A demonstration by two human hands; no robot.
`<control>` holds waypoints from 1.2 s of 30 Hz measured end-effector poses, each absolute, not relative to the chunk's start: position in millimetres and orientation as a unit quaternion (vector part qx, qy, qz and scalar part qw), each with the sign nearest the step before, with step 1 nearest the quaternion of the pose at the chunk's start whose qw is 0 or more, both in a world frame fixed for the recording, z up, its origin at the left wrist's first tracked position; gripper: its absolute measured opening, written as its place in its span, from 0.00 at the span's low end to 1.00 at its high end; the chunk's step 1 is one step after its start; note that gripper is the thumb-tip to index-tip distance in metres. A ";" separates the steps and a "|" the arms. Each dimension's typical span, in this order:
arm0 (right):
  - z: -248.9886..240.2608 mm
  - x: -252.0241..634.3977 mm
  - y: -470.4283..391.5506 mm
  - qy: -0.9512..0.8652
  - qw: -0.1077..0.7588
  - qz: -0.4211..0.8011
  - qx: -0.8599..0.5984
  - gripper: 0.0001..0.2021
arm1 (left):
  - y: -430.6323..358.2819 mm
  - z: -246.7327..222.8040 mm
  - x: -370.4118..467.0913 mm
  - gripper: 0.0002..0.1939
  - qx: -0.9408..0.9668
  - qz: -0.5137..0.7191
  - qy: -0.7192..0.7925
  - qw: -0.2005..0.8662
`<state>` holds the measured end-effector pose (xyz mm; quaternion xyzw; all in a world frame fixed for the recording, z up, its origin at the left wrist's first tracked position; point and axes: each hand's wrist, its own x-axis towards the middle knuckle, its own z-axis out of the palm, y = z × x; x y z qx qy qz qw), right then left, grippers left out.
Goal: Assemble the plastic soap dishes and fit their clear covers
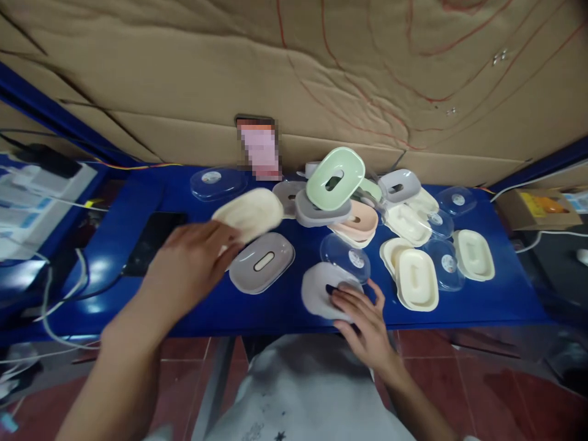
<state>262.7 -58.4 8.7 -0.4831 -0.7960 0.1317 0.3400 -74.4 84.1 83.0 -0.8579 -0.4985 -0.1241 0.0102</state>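
While left hand (pixel 193 260) grips, cream tray (pixel 248 212) tilted sideways

The round stickers on the clear lids (pixel 345 257) are too blurred to read.

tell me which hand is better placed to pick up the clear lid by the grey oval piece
Right. The right hand rests on the grey oval piece, beside the clear lid. The left hand is farther off, holding a cream tray.

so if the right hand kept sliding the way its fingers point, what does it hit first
Most likely the clear lid, which lies just beyond the grey tray that the right hand rests on. Depth is hard to judge, so this is a guess.
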 end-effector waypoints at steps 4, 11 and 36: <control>4.7 268.9 -61.7 -0.700 0.427 0.137 -0.556 0.17 | -9.0 64.0 -56.5 0.21 -0.904 -0.162 -0.393 -0.051; 19.3 253.6 -46.8 -0.839 0.249 0.105 -0.472 0.16 | -58.8 2.8 -7.0 0.12 -0.863 -0.286 -0.412 -0.055; 25.2 287.6 -24.7 -0.827 0.229 0.080 -0.507 0.30 | -39.7 -6.5 0.5 0.29 -0.791 -0.307 -0.470 -0.243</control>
